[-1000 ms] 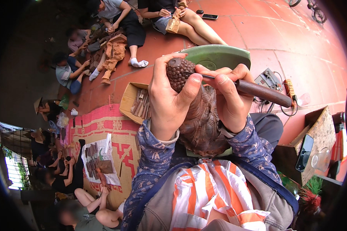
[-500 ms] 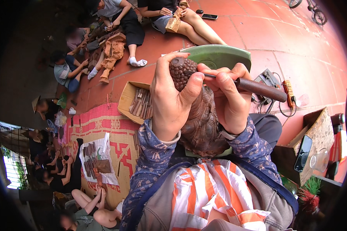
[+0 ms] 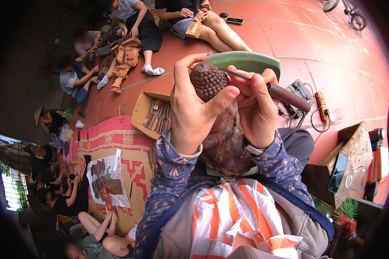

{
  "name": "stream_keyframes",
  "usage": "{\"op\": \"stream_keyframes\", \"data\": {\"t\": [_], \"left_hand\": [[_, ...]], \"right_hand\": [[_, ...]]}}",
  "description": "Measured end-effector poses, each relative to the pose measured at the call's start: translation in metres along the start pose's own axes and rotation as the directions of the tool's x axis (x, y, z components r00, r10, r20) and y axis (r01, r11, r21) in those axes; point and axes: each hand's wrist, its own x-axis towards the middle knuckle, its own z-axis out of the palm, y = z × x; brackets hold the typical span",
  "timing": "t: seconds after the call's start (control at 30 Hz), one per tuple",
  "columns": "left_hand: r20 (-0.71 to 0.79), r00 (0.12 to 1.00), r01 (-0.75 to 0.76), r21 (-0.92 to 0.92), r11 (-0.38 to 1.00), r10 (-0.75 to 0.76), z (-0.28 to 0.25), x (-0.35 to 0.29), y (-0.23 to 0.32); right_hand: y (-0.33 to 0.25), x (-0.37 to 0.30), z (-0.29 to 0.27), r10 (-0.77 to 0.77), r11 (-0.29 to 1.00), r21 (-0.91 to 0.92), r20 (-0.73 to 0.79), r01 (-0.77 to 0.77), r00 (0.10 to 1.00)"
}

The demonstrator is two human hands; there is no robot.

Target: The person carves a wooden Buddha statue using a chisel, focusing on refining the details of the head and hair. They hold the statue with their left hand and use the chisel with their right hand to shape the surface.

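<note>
A dark brown carved wooden statue [image 3: 229, 142] stands in front of my lap, its head [image 3: 208, 81] covered in small round knobs. My left hand [image 3: 194, 99] wraps around the left side of that head, thumb stretched across the front below it. In my right hand [image 3: 257, 97] is a carving chisel [image 3: 289, 96], its thin dark blade pinched between thumb and fingers. The round wooden handle sticks out to the right. The blade's tip reaches the upper right side of the knobbed head; whether it touches, I cannot tell.
A green plastic basin [image 3: 255, 60] lies behind the statue. Left of my hand, a cardboard box [image 3: 142, 110] holds several chisels. More tools lie on a white sheet [image 3: 124, 172] on the patterned mat [image 3: 112, 138]. To the right are a power strip [image 3: 321, 105] and a wooden box [image 3: 358, 151] bearing a phone. Several people sit around.
The chisel blade has moved up toward the head's top, and its handle has shifted slightly left. My left thumb has come away from the blade. The head appears slightly turned.
</note>
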Motion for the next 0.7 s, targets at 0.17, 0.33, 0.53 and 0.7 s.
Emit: {"op": "stream_keyframes", "data": {"t": [0.17,0.33,0.53,0.7], "left_hand": [[-0.152,0.91,-0.36,0.167,0.918,0.385,-0.011,-0.017,0.007],[0.12,0.97,-0.23,0.17,0.958,0.211,-0.034,-0.053,0.033],[0.257,0.955,-0.143,-0.048,0.989,0.15,-0.046,-0.055,0.032],[0.206,0.97,-0.079,-0.22,0.972,0.125,-0.051,-0.038,0.018]], "right_hand": [[-0.025,-0.018,-0.009,-0.219,0.767,-0.512,0.359,0.387,0.908],[-0.045,-0.032,-0.005,-0.088,0.636,-0.483,0.729,0.602,0.679],[-0.057,-0.049,-0.012,0.152,0.836,-0.502,0.599,0.221,0.786],[-0.074,-0.031,-0.019,0.196,0.863,-0.443,0.739,0.245,0.645]]}}
